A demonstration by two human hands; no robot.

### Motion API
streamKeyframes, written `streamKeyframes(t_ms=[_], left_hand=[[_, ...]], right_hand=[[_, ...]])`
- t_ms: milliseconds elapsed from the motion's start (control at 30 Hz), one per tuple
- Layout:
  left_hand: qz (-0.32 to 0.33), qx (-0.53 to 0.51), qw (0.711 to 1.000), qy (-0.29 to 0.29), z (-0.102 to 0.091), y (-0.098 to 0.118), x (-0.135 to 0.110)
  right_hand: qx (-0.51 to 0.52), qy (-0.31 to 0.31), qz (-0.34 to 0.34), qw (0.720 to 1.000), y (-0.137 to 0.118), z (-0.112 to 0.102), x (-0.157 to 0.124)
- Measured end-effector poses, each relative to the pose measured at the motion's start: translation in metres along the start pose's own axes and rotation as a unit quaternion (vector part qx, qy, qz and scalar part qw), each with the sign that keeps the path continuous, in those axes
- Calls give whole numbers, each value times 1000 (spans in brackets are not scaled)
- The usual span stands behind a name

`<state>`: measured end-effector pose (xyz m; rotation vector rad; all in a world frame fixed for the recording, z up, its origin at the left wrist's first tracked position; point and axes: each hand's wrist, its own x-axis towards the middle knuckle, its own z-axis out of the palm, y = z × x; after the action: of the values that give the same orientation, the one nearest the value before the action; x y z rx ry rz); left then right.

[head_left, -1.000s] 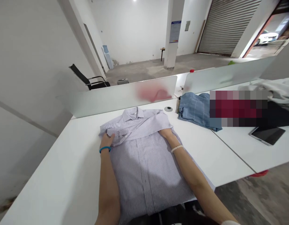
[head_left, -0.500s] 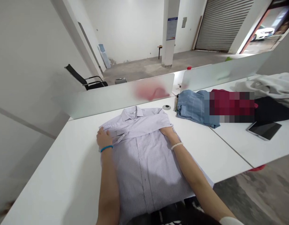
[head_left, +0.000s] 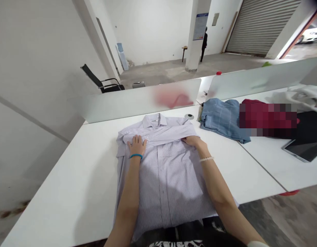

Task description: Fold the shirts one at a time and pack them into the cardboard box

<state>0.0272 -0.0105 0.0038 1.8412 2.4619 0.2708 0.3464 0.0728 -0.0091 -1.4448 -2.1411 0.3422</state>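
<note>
A pale lilac striped shirt (head_left: 163, 175) lies buttoned and face up on the white table (head_left: 71, 192), its sleeves folded across the chest below the collar. My left hand (head_left: 136, 145), with a blue wristband, lies flat on the folded sleeve at the shirt's left chest, fingers spread. My right hand (head_left: 193, 140), with a white bead bracelet, rests at the right edge of the folded sleeve, fingers curled on the cloth and partly hidden.
A folded blue garment (head_left: 220, 118), a dark red one and a black one lie on the table to the right, with a tablet (head_left: 303, 150) near them. Frosted dividers (head_left: 137, 101) run along the back edge. A black chair (head_left: 101, 82) stands behind; a person stands by the far pillar.
My left hand has slid right from the shirt's left edge onto the chest, pressing the folded sleeve flat. My right hand stays at the right side. The camera view has shifted slightly.
</note>
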Motion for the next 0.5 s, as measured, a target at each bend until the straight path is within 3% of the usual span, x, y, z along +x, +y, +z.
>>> streamKeyframes(t_ms=[100,200,300,367,500], left_hand=[[5,11,1000,1,1,2,3],[8,20,1000,0,2,3,3],[9,20,1000,2,4,-1,2],[6,16,1000,-4,5,-5,3],[-6,-4,999,-37,6,-13,8]], right_hand=[[-26,-83,-5,996,-23,-21,4],[-45,-41,-32,998,-57,-25,10],[-111,19,-54,992,-75,-9,10],[-142,7,-42,989,-66,4,5],[-157,-18,50,986,-18,14,-8]])
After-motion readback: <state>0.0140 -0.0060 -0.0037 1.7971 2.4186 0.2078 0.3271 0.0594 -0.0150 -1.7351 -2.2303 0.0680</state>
